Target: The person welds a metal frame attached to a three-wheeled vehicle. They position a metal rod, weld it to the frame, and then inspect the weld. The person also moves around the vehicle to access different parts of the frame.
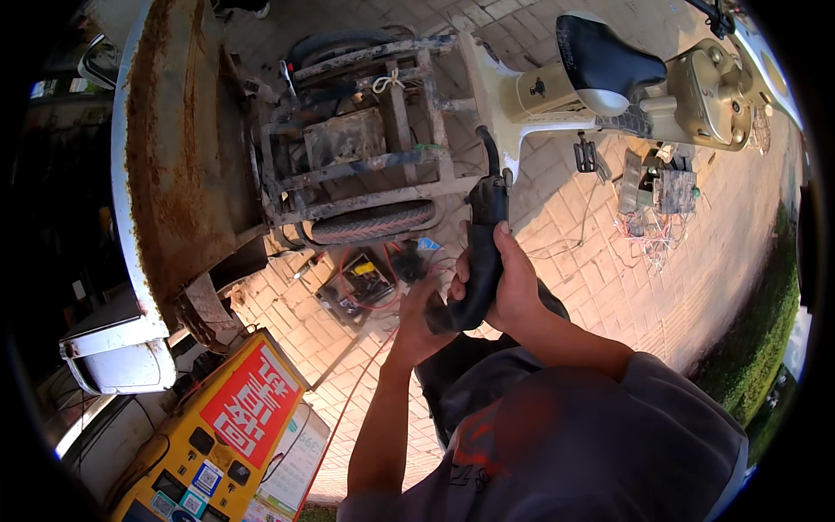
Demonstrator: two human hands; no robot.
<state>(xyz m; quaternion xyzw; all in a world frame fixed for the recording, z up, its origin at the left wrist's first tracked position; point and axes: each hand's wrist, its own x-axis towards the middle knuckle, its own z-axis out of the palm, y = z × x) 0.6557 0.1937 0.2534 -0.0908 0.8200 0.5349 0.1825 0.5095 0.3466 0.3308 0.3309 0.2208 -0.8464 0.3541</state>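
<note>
The right hand (516, 291) is wrapped around the black tool (484, 261), with its thumb on one side and its fingers curled on the other. The left hand (417, 324) is curled at the low end of it, where the tool bends to the left. I cannot tell what kind of tool it is. It is in front of the person's dark shirt (591, 435), with its thin, bent end pointing away, near the corner of an old metal frame (365, 165). I cannot tell if the two touch. The frame is dirty, and a wheel (374, 222) sits along its near side. Past the right hand, a gold bike (539, 87) joins onto the frame, with a black and white seat (600, 56) and a black pedal (585, 155). Further right, a broken-looking box (678, 190) lies on the bricks (626, 322) with lots of wires by it. Near the left hand, a dark tray (344, 304) is on the ground with something yellow in it. On the left are a rusty panel (178, 148) and a yellow cabinet (143, 487) with a red sign (248, 400). A green hedge (757, 348) grows at the right.
</note>
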